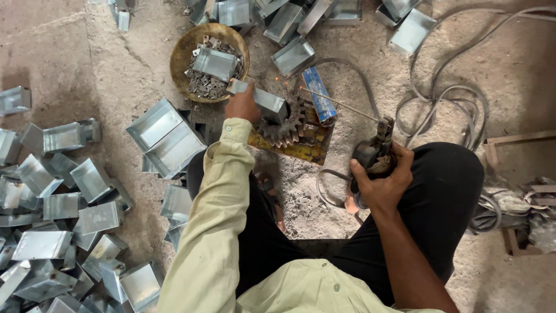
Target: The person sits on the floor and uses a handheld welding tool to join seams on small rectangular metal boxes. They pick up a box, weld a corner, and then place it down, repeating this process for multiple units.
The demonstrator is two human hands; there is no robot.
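Note:
My left hand [242,106] grips a shiny sheet-metal box [263,99] and holds it against a rusty toothed gear [288,123] that lies on a yellow block [298,148]. In my right hand [382,182] is a dark welding electrode holder [373,152]. Its thin rod [339,104] points up and left toward the box, and a few sparks show near its tip. I squat on the ground, knees apart, in dark trousers and a pale shirt.
A round rusty bowl [184,55] of small metal clips, with a box in it, stands behind the gear. Several metal boxes lie heaped at left [58,232] and at the top [295,55]. Grey cables [446,95] loop at right. A blue packet [318,93] lies by the gear.

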